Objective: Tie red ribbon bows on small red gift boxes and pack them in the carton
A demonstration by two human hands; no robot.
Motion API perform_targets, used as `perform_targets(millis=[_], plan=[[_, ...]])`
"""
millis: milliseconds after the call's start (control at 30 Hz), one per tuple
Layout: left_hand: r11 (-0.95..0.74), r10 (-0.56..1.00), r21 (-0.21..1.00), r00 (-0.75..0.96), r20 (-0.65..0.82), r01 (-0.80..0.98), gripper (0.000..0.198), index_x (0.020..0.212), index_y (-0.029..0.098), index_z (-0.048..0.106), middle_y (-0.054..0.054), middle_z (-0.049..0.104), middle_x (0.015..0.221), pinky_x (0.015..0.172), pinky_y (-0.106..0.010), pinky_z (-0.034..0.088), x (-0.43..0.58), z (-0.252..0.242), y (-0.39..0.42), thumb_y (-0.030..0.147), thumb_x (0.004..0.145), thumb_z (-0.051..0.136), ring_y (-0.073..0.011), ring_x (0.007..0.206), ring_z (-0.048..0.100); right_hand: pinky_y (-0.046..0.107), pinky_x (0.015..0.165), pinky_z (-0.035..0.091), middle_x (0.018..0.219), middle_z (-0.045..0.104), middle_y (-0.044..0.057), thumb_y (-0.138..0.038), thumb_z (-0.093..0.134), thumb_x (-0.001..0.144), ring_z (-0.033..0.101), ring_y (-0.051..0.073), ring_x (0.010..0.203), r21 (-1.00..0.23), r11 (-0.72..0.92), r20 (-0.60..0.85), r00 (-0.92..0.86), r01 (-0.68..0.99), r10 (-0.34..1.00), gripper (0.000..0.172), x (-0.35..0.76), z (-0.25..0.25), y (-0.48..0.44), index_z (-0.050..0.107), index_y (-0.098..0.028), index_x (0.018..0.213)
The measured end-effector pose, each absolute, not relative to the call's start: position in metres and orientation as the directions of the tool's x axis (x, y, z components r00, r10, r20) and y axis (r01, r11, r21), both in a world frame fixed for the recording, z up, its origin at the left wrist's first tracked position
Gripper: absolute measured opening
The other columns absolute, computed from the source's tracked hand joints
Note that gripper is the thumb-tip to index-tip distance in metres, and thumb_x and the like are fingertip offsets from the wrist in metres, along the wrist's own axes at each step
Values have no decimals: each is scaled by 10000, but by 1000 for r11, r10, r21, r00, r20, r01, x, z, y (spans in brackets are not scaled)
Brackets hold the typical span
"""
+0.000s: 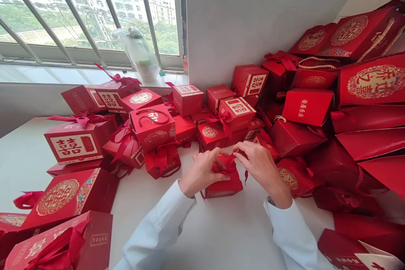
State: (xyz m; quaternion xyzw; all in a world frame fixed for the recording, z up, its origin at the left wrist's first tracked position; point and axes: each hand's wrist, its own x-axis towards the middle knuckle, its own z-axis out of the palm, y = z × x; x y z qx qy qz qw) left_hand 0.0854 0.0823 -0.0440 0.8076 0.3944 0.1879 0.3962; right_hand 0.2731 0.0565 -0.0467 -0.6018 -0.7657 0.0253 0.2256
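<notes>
A small red gift box [224,189] sits on the white table between my hands, with a red ribbon [228,160] gathered on its top. My left hand [205,171] is curled over the box's left side, its thumb lying across the top and its fingers closed around the ribbon; part of that grip is hidden. From the right, my right hand [257,163] pinches the ribbon between thumb and fingertips just above the box. A dark red ribbon end hangs down beside the box's right edge.
Finished-looking red boxes with ribbons [74,147] crowd the left and back of the white table [221,240]. Larger red boxes and bags with rope handles [375,80] are piled on the right. A plastic-wrapped container [144,57] stands on the sill by the barred window.
</notes>
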Motion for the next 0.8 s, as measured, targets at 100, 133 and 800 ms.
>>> perform_targets(millis=[100,133,800], plan=[[-354,790,826,613,13,439,322,1044,227,508,25,707,830,690,-258,398,82,-44,85,282,761,650,-161,752,594,313,741,443,975,640,38,-123,497,871,607,201,872,-417,278,248,-186,865,951,190,283,-49,58,612,-215,990],[-358,792,832,610,29,425,260,1007,219,510,28,698,812,662,-244,393,81,-44,86,285,783,623,-144,709,576,319,786,450,1032,626,42,-102,483,864,599,201,929,-456,306,260,-204,836,944,248,286,-48,57,598,-218,1051],[-435,564,761,804,-186,481,251,995,217,633,29,654,745,527,-171,360,31,-13,91,240,745,650,-91,579,525,281,713,410,812,665,-1,-129,571,831,582,168,802,-644,316,132,-305,697,943,125,269,-46,57,653,-211,785]])
